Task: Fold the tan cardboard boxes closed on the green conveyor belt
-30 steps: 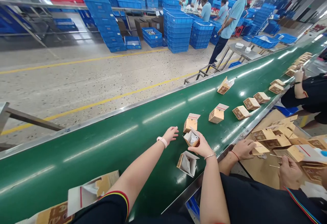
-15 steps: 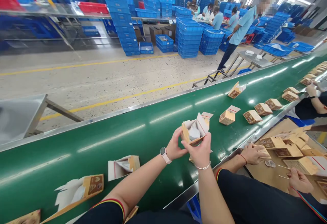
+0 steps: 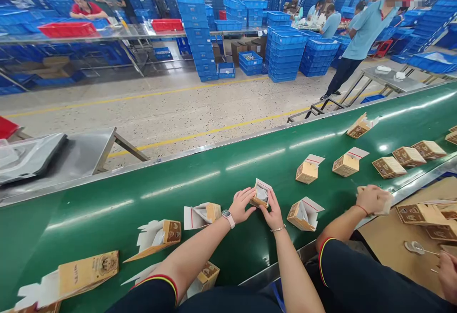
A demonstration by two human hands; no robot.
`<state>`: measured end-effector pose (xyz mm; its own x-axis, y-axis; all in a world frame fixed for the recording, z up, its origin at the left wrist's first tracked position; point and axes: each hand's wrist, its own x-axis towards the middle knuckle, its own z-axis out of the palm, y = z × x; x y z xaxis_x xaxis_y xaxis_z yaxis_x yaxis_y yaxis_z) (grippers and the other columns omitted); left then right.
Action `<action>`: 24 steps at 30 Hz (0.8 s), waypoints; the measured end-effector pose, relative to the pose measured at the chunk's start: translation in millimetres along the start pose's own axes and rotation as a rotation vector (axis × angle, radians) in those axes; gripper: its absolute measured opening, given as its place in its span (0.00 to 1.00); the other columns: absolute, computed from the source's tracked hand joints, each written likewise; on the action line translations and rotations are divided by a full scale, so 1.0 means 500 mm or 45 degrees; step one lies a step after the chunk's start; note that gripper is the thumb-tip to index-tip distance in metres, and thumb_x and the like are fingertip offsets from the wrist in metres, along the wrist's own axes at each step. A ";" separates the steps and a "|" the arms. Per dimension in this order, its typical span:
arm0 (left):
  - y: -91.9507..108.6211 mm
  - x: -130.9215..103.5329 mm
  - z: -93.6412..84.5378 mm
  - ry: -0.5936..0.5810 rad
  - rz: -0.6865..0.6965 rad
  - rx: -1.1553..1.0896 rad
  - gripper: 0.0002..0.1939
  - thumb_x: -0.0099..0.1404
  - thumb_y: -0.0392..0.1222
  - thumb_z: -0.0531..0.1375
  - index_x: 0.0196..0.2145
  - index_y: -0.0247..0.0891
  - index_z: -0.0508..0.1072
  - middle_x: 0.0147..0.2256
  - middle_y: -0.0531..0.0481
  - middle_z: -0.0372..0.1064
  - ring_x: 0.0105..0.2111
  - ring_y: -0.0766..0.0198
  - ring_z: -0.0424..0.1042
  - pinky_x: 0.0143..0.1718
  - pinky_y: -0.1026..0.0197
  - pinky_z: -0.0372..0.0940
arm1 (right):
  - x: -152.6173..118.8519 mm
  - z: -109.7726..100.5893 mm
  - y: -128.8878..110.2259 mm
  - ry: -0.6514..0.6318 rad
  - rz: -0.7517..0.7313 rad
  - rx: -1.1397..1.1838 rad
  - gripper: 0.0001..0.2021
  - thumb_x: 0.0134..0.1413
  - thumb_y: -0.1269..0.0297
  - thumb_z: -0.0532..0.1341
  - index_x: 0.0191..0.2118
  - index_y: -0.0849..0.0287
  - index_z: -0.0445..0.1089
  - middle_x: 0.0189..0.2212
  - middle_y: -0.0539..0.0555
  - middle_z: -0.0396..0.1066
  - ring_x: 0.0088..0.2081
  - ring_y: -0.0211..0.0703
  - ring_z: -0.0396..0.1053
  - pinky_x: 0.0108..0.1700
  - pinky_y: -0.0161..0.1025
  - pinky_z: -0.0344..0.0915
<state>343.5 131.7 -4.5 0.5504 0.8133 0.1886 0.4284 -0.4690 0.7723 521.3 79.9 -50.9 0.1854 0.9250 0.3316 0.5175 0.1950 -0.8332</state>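
Observation:
A small tan cardboard box (image 3: 262,195) with its flap raised sits between my two hands over the green belt (image 3: 143,184). A grey-white item shows inside it. My left hand (image 3: 243,204), with a watch on its wrist, grips the box's left side. On the right and near sides, my right hand (image 3: 272,212) grips the same box. An open box with a red-striped flap (image 3: 303,215) lies to the right of my hands, and another open box (image 3: 203,215) lies beside my left forearm.
More boxes stand on the belt, at left (image 3: 89,272) and right (image 3: 389,166). A co-worker's hand (image 3: 373,199) is over the belt's near edge at right, above a cardboard surface holding more boxes. Beyond the belt are a metal table (image 3: 85,151) and stacked blue crates (image 3: 285,55).
The view has swung left. The box in my hands is lower and turned, with its flap now upright at the back. The co-worker's hand has moved from the cardboard surface to the belt.

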 end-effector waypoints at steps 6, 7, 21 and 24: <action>0.035 0.065 0.024 0.015 -0.248 -0.100 0.02 0.58 0.40 0.60 0.30 0.45 0.74 0.45 0.49 0.73 0.56 0.51 0.59 0.58 0.43 0.46 | 0.042 -0.015 -0.010 -0.025 0.093 -0.035 0.20 0.49 0.48 0.59 0.41 0.56 0.74 0.55 0.60 0.62 0.58 0.56 0.58 0.60 0.55 0.53; 0.039 0.080 0.034 0.047 -0.337 -0.182 0.03 0.58 0.40 0.60 0.26 0.43 0.73 0.40 0.49 0.74 0.53 0.52 0.61 0.58 0.44 0.47 | 0.050 -0.014 -0.013 0.012 0.156 0.018 0.19 0.50 0.48 0.58 0.39 0.57 0.74 0.53 0.60 0.64 0.56 0.54 0.62 0.59 0.53 0.56; 0.051 0.187 0.110 0.099 -0.903 -0.530 0.10 0.54 0.37 0.64 0.33 0.36 0.67 0.34 0.47 0.70 0.33 0.62 0.71 0.38 0.59 0.66 | 0.105 -0.023 0.000 0.514 0.797 0.164 0.17 0.42 0.56 0.61 0.39 0.56 0.62 0.31 0.53 0.66 0.36 0.45 0.68 0.39 0.44 0.68; 0.078 0.190 0.097 0.163 -0.899 -0.512 0.15 0.55 0.39 0.64 0.41 0.36 0.66 0.42 0.43 0.68 0.40 0.59 0.70 0.44 0.56 0.64 | 0.063 -0.068 -0.025 0.569 0.655 -0.018 0.18 0.45 0.57 0.60 0.43 0.57 0.64 0.40 0.60 0.66 0.46 0.53 0.64 0.48 0.52 0.63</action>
<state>447.1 174.3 14.0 0.1508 0.9150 -0.3741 0.3402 0.3073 0.8887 549.2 95.6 -14.9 0.7367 0.6745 0.0484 0.2812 -0.2404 -0.9290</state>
